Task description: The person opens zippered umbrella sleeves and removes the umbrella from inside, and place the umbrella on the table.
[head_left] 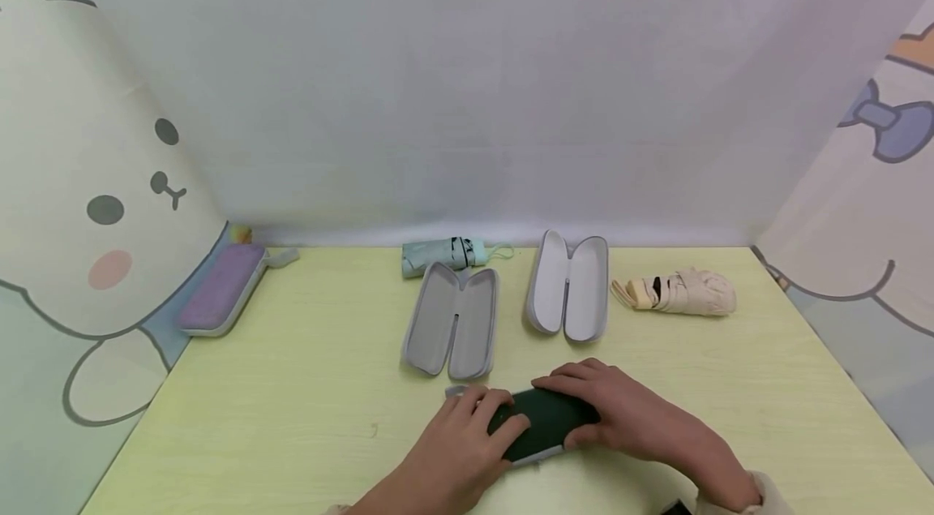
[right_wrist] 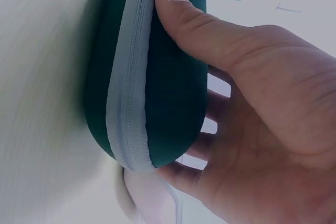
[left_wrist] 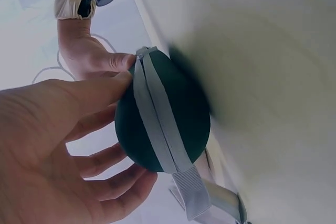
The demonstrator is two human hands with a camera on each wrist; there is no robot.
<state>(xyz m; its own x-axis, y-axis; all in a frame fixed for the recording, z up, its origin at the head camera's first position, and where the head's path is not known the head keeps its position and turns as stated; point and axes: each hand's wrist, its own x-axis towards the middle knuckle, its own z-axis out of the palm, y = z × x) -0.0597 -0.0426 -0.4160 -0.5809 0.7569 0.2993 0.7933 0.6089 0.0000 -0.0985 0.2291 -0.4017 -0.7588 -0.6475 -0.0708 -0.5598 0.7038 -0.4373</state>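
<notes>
A dark green zippered glasses case [head_left: 550, 418] lies on the table at the near edge, between both hands. My left hand [head_left: 460, 450] grips its left end, thumb on the near side and fingers over the top. At the right end my right hand [head_left: 620, 409] holds it the same way, the thumb beside the grey zipper [right_wrist: 131, 77] in the right wrist view. The zipper looks closed along the parts that show. A grey loop strap [left_wrist: 191, 192] sticks out from the left end. Part of the case's top is hidden under the fingers.
Two opened grey cases, one left [head_left: 452, 328] and one right [head_left: 569, 288], stand beyond the hands. A blue folded umbrella [head_left: 438, 255] lies at the back, a beige folded umbrella [head_left: 689, 293] at the right. A purple case [head_left: 222, 288] sits at the table's left edge.
</notes>
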